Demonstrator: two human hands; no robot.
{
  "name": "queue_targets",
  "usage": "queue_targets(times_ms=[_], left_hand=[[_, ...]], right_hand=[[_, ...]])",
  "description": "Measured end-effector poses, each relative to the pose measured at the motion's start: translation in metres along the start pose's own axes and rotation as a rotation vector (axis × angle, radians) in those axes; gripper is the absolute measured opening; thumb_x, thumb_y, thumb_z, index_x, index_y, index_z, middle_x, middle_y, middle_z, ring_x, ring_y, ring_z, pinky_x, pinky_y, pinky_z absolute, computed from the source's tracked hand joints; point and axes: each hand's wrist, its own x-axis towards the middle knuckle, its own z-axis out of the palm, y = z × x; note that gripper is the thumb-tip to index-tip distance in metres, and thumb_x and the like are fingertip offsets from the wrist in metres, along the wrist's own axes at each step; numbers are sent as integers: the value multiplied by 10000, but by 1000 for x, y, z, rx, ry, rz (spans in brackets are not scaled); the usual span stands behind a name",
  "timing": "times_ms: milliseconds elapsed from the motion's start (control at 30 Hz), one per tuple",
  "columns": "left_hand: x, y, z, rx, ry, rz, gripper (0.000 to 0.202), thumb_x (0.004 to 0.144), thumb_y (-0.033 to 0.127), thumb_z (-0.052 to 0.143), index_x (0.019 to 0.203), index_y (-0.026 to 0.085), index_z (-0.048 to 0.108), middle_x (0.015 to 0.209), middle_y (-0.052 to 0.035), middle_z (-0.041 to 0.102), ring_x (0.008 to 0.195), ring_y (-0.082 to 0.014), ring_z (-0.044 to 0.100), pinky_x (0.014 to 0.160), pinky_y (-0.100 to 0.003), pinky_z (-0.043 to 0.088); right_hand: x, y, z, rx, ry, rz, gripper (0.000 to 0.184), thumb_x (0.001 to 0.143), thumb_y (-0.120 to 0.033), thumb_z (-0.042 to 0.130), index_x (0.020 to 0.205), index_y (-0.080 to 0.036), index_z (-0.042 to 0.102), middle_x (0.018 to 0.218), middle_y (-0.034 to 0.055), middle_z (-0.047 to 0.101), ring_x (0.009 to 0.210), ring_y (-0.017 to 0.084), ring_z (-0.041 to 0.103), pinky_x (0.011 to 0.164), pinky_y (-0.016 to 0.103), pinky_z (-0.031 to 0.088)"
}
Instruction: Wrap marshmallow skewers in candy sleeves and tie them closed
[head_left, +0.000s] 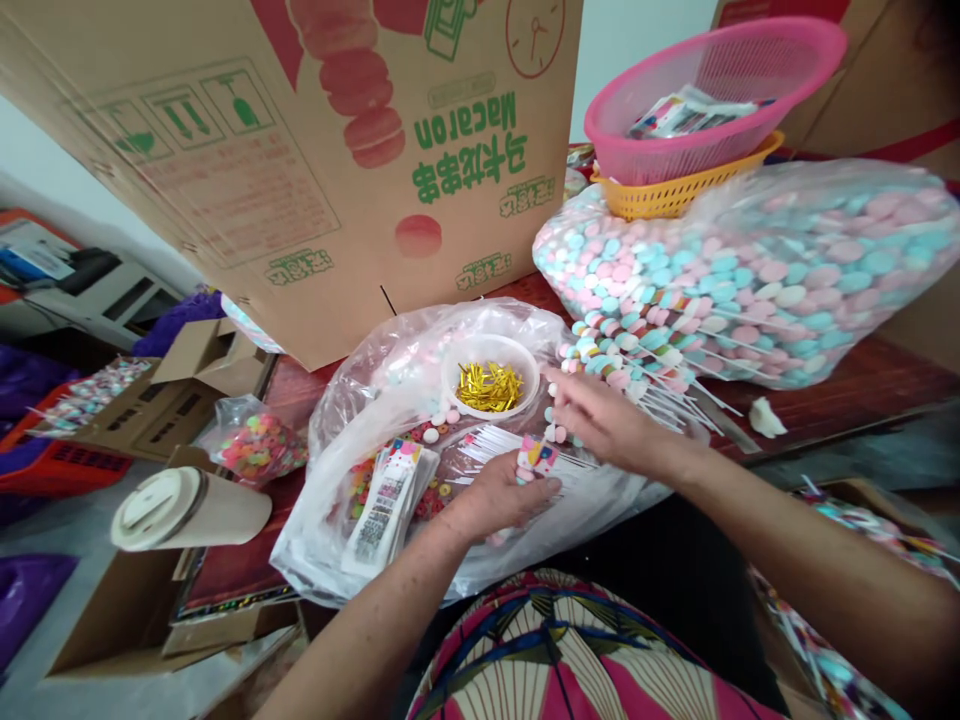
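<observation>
**small packet pinched beside the bowl; main risks: knocked bowl, slipped grip**

the printed packet (538,457) was just on the near side of the white bowl (491,348), a little to its right, with what looked like pastel candy at its lower end.

risks, my read:
- packet: thin-looking film in a fingertip pinch. uneven pressure could have creased it or let it slip.
- bowl: right fingertips were right by its rim. a careless swipe could have tipped it and spilled the gold strips (487,388).
- white sticks (484,440): loose on the near side of the bowl, close to the left hand. a wrist drag could have scattered them.
- flat packet stack (386,505): nearer and left of the bowl, beside the left forearm. an elbow move could have fanned it out.
- clear plastic sheet (315,550): rumpled under the bowl. one tug could have shifted everything on it.
- candy skewers (645,350): piled loosely right of the bowl. a bump could have started a slide.

hands: left hand (502,495) was clamped on the packet, thumb against fingers. right hand (600,415) was apart from it, right of the bowl, index finger extended, the others curled. couldn't make out whether it held anything.
</observation>
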Motion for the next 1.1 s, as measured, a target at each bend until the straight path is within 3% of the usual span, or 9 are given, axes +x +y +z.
queue_targets(times_ms=[133,233,333,600,667,767,900,1033,1100], left_hand=[[-3,-2,-7,71,160,93,170,735,343,614,771,179,587,658,14,554,595,-136,499,564,-234,413],[-11,3,-19,87,-5,195,213,737,366,632,863,194,631,752,-1,605,725,-166,545,674,-255,436],[-19,6,-30,-1,-161,130,317,842,460,488,945,185,608,785,-17,603,711,-152,536,665,-256,432],[-17,3,-35,267,-2,232,289,883,351,329,798,175,541,788,-7,581,759,-153,510,746,-267,417],[-19,3,-37,241,-11,175,293,880,375,339,809,179,545,794,-3,578,772,-155,515,739,-265,421],[-24,2,-41,210,51,101,289,866,377,365,799,184,569,823,-8,591,809,-160,523,769,-268,427],[-26,-3,-46,155,32,107,261,847,354,421,823,182,615,859,-21,637,800,-162,549,746,-257,448],[-29,-6,-47,245,-239,165,282,859,348,449,692,191,613,651,-17,620,593,-162,543,571,-249,439],[-33,-5,-46,460,-174,256,254,850,335,501,671,189,607,624,-29,616,571,-174,551,576,-265,443]], right_hand=[[-4,-3,12,268,-213,235,292,804,-436,562,904,-173,640,627,-12,558,545,119,482,488,225,396],[-14,-8,36,447,-246,337,317,798,-461,535,648,-182,542,528,-32,500,468,92,440,427,205,338],[-18,-14,48,597,-215,430,332,807,-476,515,636,-193,487,504,-45,497,386,75,417,368,199,309],[-14,-33,64,834,-26,546,311,835,-483,489,703,-201,493,555,-25,562,411,117,506,402,248,426],[-9,-31,58,569,64,420,290,868,-427,458,715,-192,528,571,0,578,453,135,528,453,277,452],[-3,-25,43,-35,183,-79,230,888,-248,415,914,-149,621,863,118,682,846,242,626,773,422,491],[-4,-23,36,-505,-152,-672,394,868,-101,378,1229,-104,534,1183,172,615,1172,286,483,1032,574,282],[-12,-28,48,-599,-346,-702,292,862,-76,405,1050,-78,628,801,113,668,848,237,585,991,548,352],[-15,-32,55,-481,-476,-514,224,819,-88,443,875,-93,659,726,120,656,761,240,599,875,502,448]])
